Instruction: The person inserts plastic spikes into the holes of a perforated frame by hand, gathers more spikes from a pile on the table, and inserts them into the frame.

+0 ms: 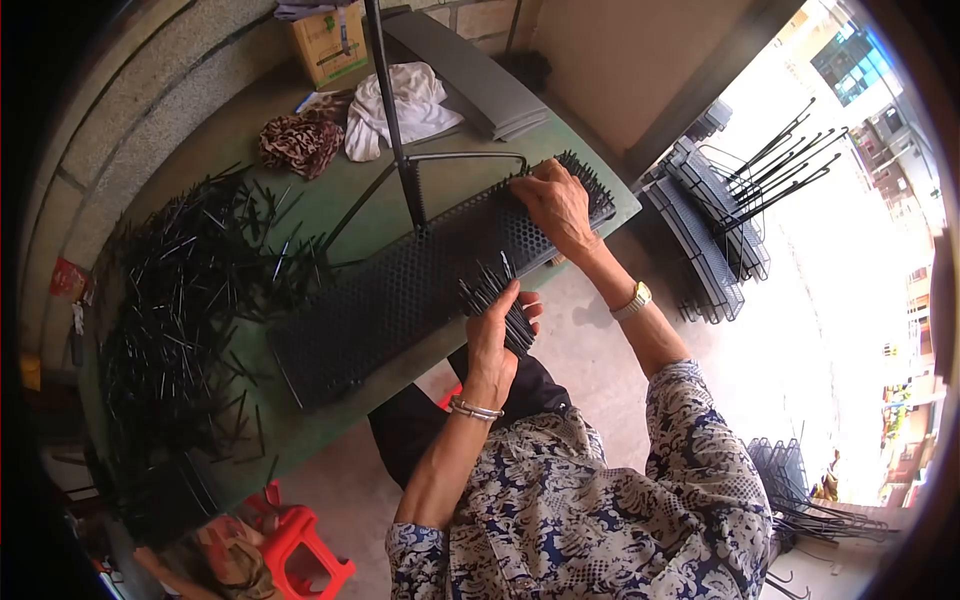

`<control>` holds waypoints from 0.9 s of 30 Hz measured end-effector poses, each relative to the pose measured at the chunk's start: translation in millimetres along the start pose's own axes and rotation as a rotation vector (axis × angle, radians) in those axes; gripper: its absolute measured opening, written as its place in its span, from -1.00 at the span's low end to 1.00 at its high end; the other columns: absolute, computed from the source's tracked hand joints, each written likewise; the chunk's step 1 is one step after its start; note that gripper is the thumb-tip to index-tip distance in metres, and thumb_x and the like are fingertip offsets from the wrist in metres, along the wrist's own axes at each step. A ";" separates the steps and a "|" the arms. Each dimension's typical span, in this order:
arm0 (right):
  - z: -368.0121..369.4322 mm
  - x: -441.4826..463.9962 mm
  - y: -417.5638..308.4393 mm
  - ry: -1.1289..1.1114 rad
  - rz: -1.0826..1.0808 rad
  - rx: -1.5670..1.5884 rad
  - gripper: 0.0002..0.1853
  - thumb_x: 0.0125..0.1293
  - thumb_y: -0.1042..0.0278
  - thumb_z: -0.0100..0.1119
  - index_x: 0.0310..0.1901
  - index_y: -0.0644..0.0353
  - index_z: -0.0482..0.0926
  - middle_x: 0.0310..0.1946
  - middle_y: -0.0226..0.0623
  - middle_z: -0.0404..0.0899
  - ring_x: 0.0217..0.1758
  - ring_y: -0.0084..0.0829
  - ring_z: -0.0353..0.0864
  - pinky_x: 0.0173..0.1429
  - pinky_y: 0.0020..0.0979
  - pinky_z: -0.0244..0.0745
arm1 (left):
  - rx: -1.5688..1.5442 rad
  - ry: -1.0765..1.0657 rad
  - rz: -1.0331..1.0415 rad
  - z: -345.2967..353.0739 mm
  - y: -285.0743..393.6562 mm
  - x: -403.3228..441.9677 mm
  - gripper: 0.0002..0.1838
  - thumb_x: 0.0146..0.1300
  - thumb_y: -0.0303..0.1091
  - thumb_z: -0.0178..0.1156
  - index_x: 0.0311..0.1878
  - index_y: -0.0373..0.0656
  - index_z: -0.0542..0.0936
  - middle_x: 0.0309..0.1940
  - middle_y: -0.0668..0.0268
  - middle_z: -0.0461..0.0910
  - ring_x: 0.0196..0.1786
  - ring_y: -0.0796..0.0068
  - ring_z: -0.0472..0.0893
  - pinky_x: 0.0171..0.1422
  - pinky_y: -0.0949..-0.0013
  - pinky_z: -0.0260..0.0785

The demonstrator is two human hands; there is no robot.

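My left hand (492, 335) is closed around a bundle of thin black sticks (488, 288), held just in front of a long black perforated panel (400, 270). The panel lies slantwise on the green table. My right hand (556, 205) is over the panel's far right part, fingers bent and pinched together; what is between the fingertips is hidden. Beyond that hand, many short black sticks (588, 180) stand upright in the panel's holes. A large loose heap of black sticks (170, 320) covers the table's left side.
A black upright pole (392, 110) with a bent bracket rises behind the panel. White cloth (395, 105), patterned cloth (300, 142), grey flat boards (470, 75) and a cardboard box (330, 45) are at the back. Black mesh racks (705, 225) stand right; a red stool (305, 550) is below.
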State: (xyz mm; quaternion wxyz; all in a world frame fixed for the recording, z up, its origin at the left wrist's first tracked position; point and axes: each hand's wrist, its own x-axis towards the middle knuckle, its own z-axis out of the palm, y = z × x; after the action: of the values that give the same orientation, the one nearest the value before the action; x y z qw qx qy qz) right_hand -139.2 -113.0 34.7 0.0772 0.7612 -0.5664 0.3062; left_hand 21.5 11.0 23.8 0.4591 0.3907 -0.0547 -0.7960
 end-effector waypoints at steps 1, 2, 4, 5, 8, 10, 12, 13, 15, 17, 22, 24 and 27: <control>-1.7 0.5 -1.8 0.001 -0.003 0.000 -0.79 0.20 0.28 0.24 -0.13 -0.01 0.70 -0.31 -0.30 0.52 -0.19 -0.24 0.55 -0.13 -0.25 0.46 | -0.002 -0.001 0.003 -0.1 0.6 1.1 -0.79 0.23 -0.28 0.32 -0.19 -0.18 0.57 -0.40 0.21 0.65 -0.42 0.42 0.65 -0.46 0.43 0.45; -3.9 -1.7 -4.8 0.022 0.004 -0.045 -0.74 0.20 0.26 0.25 -0.06 0.00 0.68 -0.31 -0.29 0.51 -0.17 -0.24 0.54 -0.12 -0.24 0.45 | 0.013 -0.008 -0.007 -0.9 1.1 1.5 -0.82 0.24 -0.28 0.31 -0.18 -0.12 0.56 -0.39 0.24 0.65 -0.38 0.41 0.65 -0.43 0.40 0.45; -12.3 -7.6 -13.8 0.041 0.014 -0.088 -0.69 0.21 0.24 0.26 0.01 0.01 0.66 -0.31 -0.28 0.50 -0.16 -0.24 0.53 -0.10 -0.24 0.44 | 0.028 -0.014 -0.018 -2.1 1.2 -0.7 -0.83 0.25 -0.27 0.29 -0.16 -0.06 0.56 -0.38 0.27 0.64 -0.34 0.40 0.65 -0.40 0.38 0.45; -16.7 -11.5 -15.6 0.018 0.038 -0.007 -0.65 0.24 0.21 0.26 0.05 0.05 0.63 -0.28 -0.27 0.54 -0.17 -0.29 0.56 -0.11 -0.28 0.45 | 0.037 -0.021 -0.014 -2.5 1.5 -0.9 -0.83 0.25 -0.27 0.29 -0.16 -0.05 0.56 -0.37 0.27 0.65 -0.33 0.40 0.65 -0.40 0.37 0.45; -49.1 -14.1 -32.7 -0.293 0.238 0.357 -0.60 0.29 0.15 0.25 0.09 0.15 0.60 -0.23 -0.26 0.63 -0.18 -0.41 0.61 -0.12 -0.36 0.49 | 0.049 -0.032 -0.004 -4.6 0.9 0.3 -0.82 0.25 -0.27 0.30 -0.14 -0.05 0.56 -0.36 0.27 0.65 -0.32 0.38 0.66 -0.40 0.38 0.44; -61.4 -23.7 -38.0 -0.697 0.368 0.769 -0.62 0.36 0.17 0.21 0.04 0.31 0.59 -0.19 -0.26 0.70 -0.18 -0.55 0.63 -0.10 -0.46 0.54 | 0.055 -0.040 0.002 -4.5 0.9 -0.2 -0.81 0.25 -0.27 0.30 -0.12 -0.05 0.56 -0.36 0.27 0.66 -0.32 0.38 0.67 -0.40 0.38 0.44; -54.0 -37.1 -37.6 -0.697 0.317 0.880 -0.67 0.36 0.25 0.18 0.02 0.33 0.60 -0.24 -0.27 0.69 -0.19 -0.55 0.63 -0.08 -0.47 0.55 | 0.087 -0.059 0.021 -1.7 2.0 -1.5 -0.77 0.25 -0.26 0.30 -0.06 -0.04 0.57 -0.35 0.28 0.66 -0.31 0.38 0.68 -0.40 0.39 0.43; -55.5 -38.2 -36.5 -0.716 0.360 0.901 -0.71 0.36 0.30 0.17 -0.02 0.32 0.63 -0.30 -0.27 0.69 -0.23 -0.56 0.63 -0.11 -0.49 0.54 | 0.087 -0.060 0.020 0.0 2.8 -3.2 -0.77 0.25 -0.26 0.30 -0.06 -0.04 0.57 -0.35 0.28 0.66 -0.31 0.38 0.68 -0.40 0.39 0.43; -59.8 -35.1 -33.3 -0.733 0.389 0.905 -0.72 0.34 0.31 0.18 -0.05 0.32 0.64 -0.33 -0.29 0.69 -0.26 -0.57 0.62 -0.12 -0.49 0.54 | 0.157 -0.034 0.026 3.3 4.9 -7.4 -0.73 0.24 -0.25 0.31 -0.02 -0.04 0.57 -0.34 0.29 0.66 -0.31 0.38 0.69 -0.41 0.40 0.43; -64.4 -31.7 -33.7 -0.751 0.414 0.909 -0.73 0.33 0.31 0.19 -0.08 0.32 0.65 -0.36 -0.30 0.69 -0.28 -0.58 0.62 -0.14 -0.50 0.54 | 0.185 -0.035 0.029 3.5 6.0 -8.0 -0.72 0.22 -0.25 0.32 -0.02 -0.03 0.58 -0.33 0.29 0.66 -0.31 0.38 0.70 -0.42 0.41 0.42; -68.8 -30.7 -37.5 -0.717 0.423 0.979 -0.75 0.32 0.30 0.22 -0.13 0.33 0.66 -0.41 -0.31 0.67 -0.35 -0.59 0.61 -0.20 -0.51 0.55 | 0.259 -0.015 0.020 -1.1 6.6 -7.2 -0.73 0.19 -0.26 0.33 -0.05 -0.04 0.60 -0.31 0.28 0.67 -0.30 0.39 0.71 -0.45 0.45 0.39; -67.4 -32.7 -33.4 -0.744 0.442 0.999 -0.76 0.32 0.31 0.21 -0.14 0.33 0.66 -0.42 -0.31 0.66 -0.34 -0.58 0.62 -0.20 -0.50 0.55 | 0.320 -0.004 0.030 -1.8 7.6 -8.0 -0.72 0.17 -0.25 0.35 -0.09 -0.12 0.62 -0.35 0.27 0.68 -0.38 0.41 0.70 -0.47 0.49 0.38; -69.9 -31.6 -31.0 -0.781 0.448 1.003 -0.78 0.33 0.33 0.21 -0.16 0.33 0.64 -0.43 -0.32 0.65 -0.34 -0.57 0.62 -0.20 -0.50 0.56 | 0.317 -0.032 0.021 -2.4 7.9 -9.6 -0.72 0.17 -0.23 0.36 -0.09 -0.12 0.63 -0.35 0.27 0.69 -0.37 0.42 0.71 -0.47 0.48 0.38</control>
State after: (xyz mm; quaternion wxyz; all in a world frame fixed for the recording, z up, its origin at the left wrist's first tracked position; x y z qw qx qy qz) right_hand -142.9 -44.0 80.3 -0.5617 0.6237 -0.4862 0.2430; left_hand 31.2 14.5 31.1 0.3992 0.4450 -0.1910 -0.7786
